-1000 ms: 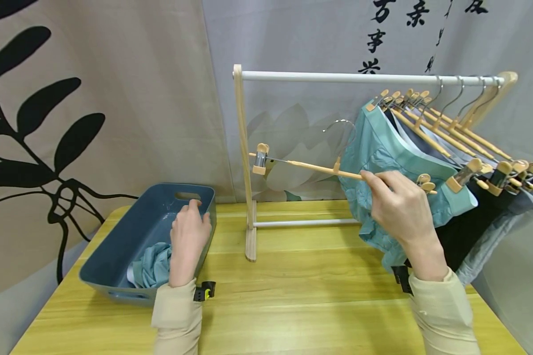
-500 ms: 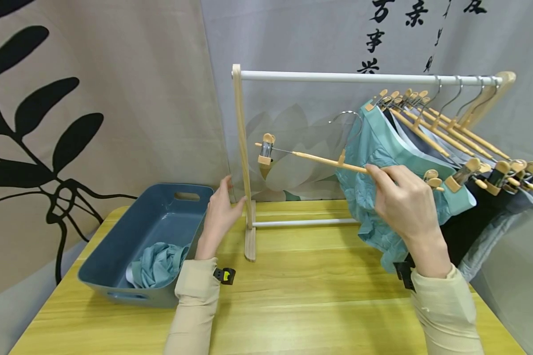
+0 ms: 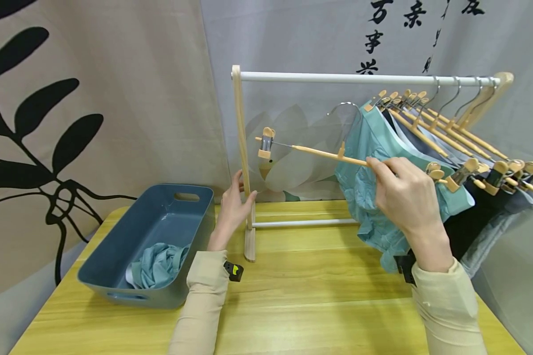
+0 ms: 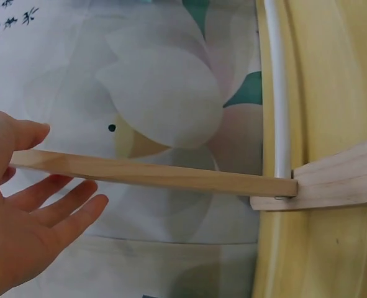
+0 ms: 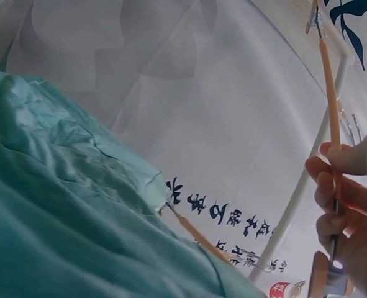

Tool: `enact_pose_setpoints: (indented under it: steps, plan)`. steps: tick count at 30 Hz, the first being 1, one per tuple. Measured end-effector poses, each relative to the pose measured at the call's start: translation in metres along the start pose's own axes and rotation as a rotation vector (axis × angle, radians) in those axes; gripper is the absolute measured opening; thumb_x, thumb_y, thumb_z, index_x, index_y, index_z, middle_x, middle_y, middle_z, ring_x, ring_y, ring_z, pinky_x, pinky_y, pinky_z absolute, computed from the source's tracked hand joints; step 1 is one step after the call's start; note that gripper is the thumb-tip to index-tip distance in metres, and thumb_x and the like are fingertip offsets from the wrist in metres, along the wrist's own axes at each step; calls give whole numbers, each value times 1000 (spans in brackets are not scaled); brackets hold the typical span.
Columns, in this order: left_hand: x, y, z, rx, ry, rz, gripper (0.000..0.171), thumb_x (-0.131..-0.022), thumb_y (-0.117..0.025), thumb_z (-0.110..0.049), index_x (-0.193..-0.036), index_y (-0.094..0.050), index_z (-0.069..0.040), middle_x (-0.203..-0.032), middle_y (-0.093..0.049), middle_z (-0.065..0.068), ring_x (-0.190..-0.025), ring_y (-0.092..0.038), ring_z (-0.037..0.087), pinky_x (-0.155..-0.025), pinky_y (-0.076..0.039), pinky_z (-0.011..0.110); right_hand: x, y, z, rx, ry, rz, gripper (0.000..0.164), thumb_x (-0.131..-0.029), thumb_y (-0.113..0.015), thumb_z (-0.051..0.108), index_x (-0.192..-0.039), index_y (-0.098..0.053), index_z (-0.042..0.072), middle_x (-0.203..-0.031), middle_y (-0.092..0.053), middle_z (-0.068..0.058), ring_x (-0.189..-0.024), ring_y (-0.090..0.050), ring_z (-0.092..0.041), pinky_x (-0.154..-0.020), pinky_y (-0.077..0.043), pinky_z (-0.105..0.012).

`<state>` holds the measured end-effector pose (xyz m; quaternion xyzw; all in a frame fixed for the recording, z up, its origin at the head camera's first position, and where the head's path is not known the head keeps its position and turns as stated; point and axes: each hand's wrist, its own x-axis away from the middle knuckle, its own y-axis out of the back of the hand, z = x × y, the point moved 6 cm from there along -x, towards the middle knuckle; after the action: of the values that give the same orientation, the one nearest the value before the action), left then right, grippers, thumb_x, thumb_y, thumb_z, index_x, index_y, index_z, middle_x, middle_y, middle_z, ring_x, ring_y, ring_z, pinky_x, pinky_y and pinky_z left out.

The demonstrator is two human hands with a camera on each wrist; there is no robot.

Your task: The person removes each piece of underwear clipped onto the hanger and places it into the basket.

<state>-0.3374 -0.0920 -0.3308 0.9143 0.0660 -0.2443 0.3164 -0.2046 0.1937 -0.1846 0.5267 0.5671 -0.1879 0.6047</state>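
Note:
My right hand [image 3: 408, 197] grips the wooden bar of a clip hanger [image 3: 320, 152], fingers curled round it. One clip [image 3: 266, 143] shows at the hanger's left end, and its metal hook stands up below the white rail. Nothing hangs from this hanger. At the rack's left side, my left hand [image 3: 233, 212] is around the wooden post [image 3: 241, 128]. The left wrist view shows that post [image 4: 152, 174] passing between the thumb and the loosely spread fingers [image 4: 77, 217]. Teal shorts [image 3: 368, 197] hang right behind my right hand.
The clothes rack's white top rail [image 3: 337, 78] carries several clip hangers [image 3: 439, 123] with garments, bunched at the right. A blue basket [image 3: 89, 256] stands at the left, with a crumpled teal garment [image 3: 157, 266] inside. Both stand on the wooden table [image 3: 311, 296].
My left hand has moved from over the basket rightwards to the rack's left post. My right hand still holds the hanger, which has shifted slightly right and up.

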Motion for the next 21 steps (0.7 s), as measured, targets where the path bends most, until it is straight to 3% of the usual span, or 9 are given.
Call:
enact_pose_setpoints:
  steps: [12,21]
  plan:
    - [-3,-1,6,-42,-33,-40,58,-88,-58,-13,-139,-31,-10,-107,-63,21,-98,-64,33,-78,-52,46,-24,8,3,20,-17,15,26,-82,-51,-4,-100,-68,1,-68,-58,-16,-55,-52,-30,-43,-42,-42]
    - [-5,0,6,-98,-66,-56,58,-85,-58,-14,-137,-32,-10,-101,-66,19,-92,-66,31,-71,-54,44,-40,10,5,50,-29,53,28,-81,-49,-6,-102,-68,1,-70,-60,-17,-60,-54,-33,-45,-43,-45]
